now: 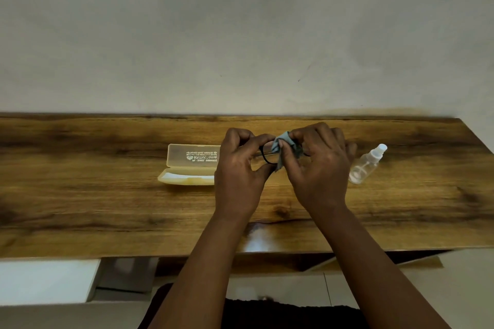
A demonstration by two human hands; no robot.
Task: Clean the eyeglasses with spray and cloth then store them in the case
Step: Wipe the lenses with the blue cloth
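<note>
- Above the worktop [107, 195], our left hand [240, 168] grips the black eyeglasses [266, 156].
- Our right hand [318, 165] pinches the blue cloth [280, 145] on them.
- The open case [191, 165] lies left, the spray bottle [367, 164] right.

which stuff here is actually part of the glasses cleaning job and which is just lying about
Part of the job:
eyeglasses, held in the left hand
cloth, pinched in the right hand
spray bottle
open case

Just there:
wooden table
white unit below its near edge

Your left hand [240, 171] and right hand [318, 168] are bare, forearms unsleeved; dark clothing shows below.
</note>
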